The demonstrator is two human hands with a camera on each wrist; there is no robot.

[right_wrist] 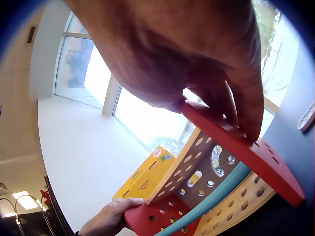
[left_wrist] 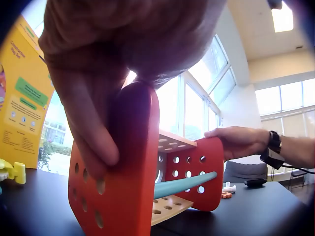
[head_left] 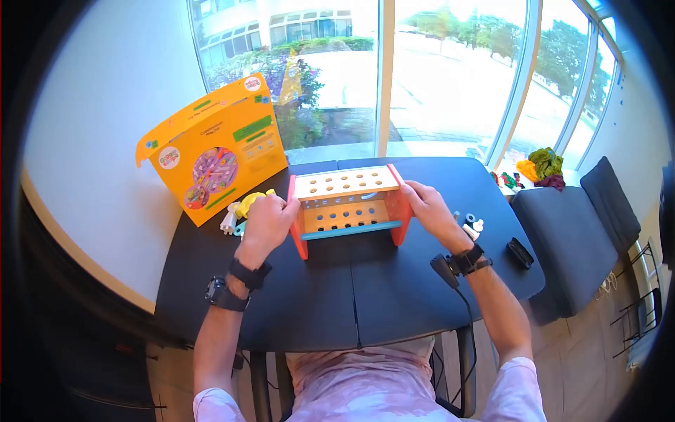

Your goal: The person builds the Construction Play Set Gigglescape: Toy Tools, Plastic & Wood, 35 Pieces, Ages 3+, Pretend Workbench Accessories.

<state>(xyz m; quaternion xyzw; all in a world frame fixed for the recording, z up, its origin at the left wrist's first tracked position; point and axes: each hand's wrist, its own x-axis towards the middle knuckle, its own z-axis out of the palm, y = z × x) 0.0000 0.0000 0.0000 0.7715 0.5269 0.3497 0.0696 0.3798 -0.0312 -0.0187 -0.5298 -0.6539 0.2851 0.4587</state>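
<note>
On the black tabletop (head_left: 309, 302), the left hand (head_left: 265, 222) and right hand (head_left: 429, 208) each grip a red end panel (head_left: 403, 226) of the pale-wood, hole-punched toy bench (head_left: 343, 184) — even, level pressure should prevent twisting. Behind, leftward — the yellow cardboard box (head_left: 219, 146).

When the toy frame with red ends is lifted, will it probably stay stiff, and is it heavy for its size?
The toy frame likely stays stiff: a blue bar and pale panels join its red ends. It may feel fairly light, being open and full of holes. Its widely spaced ends suggest little sideways tipping.
</note>
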